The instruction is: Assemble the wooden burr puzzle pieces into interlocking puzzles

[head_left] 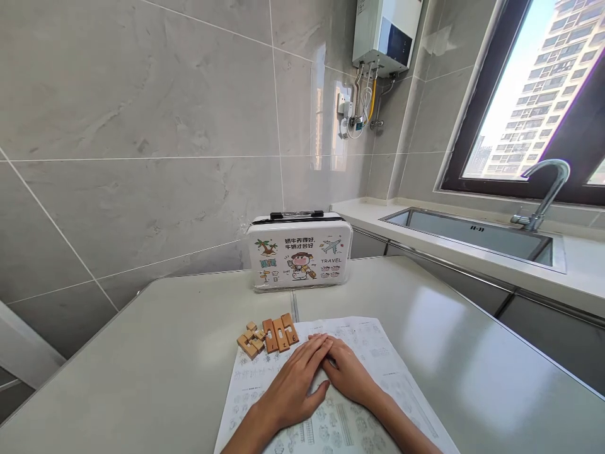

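My left hand [299, 386] lies flat with stretched fingers, its fingertips resting over those of my right hand [350, 371]. Both rest on a large printed paper sheet [363, 328] covered in small line drawings, and neither grips anything. My right hand is flat too, its fingertips partly covered by the left. Just beyond my left hand, flat wooden puzzle pieces [280, 333] with slots and dark numerals sit side by side at the sheet's upper left edge. Left of them is a small cluster of notched wooden blocks [251, 341].
A white case [301, 255] with cartoon prints and a black handle stands upright at the table's back, wrapped in clear plastic. The pale table [142, 366] meets a tiled wall. At right are a counter with a sink [477, 234] and a faucet [548, 189]. A water heater [387, 34] hangs above.
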`<state>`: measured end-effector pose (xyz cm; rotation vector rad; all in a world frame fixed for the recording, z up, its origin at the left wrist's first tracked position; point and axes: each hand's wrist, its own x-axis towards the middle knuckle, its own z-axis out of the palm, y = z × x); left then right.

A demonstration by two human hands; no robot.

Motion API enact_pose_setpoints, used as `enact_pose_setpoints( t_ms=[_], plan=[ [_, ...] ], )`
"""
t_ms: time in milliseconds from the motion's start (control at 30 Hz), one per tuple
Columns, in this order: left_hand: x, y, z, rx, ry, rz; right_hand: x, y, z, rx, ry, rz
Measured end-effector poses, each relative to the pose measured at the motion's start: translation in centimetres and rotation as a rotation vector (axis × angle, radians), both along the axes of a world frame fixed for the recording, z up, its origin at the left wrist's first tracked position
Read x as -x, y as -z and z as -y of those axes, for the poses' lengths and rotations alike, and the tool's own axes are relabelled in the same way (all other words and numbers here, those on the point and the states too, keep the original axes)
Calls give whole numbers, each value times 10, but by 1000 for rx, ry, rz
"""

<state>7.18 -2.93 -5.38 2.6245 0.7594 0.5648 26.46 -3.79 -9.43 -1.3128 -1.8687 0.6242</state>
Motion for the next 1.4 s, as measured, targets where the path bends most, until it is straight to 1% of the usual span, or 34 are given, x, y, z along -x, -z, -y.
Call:
enact_pose_setpoints(
  t_ms=[233, 500, 733, 900, 1033, 1233, 1300, 1400],
  plan=[
    [0, -1, 0, -7, -8, 14, 0, -1, -1, -16, -12, -46],
    [2, -4, -2, -16, -10, 43, 2, -5, 0, -32, 14, -141],
    [2, -8, -3, -30, -30, 110, 0, -2, -2, -28, 39, -199],
    [2, -7, -5, -92, -52, 160, 1, -1, -4, -35, 78, -172],
    [1, -7, -4, -117, -91, 200, 2, -3, -4, -10, 76, -217],
    [4, -2, -6, -144, -151, 195, 3, -3, -4, 26, 109, -204],
    [7, 1, -8, -167, -138, 173, 3, -2, -4, 28, 116, -188],
    [10, 6, -10, -187, -86, 146, 4, -2, -5, 30, 120, -179]
  ],
)
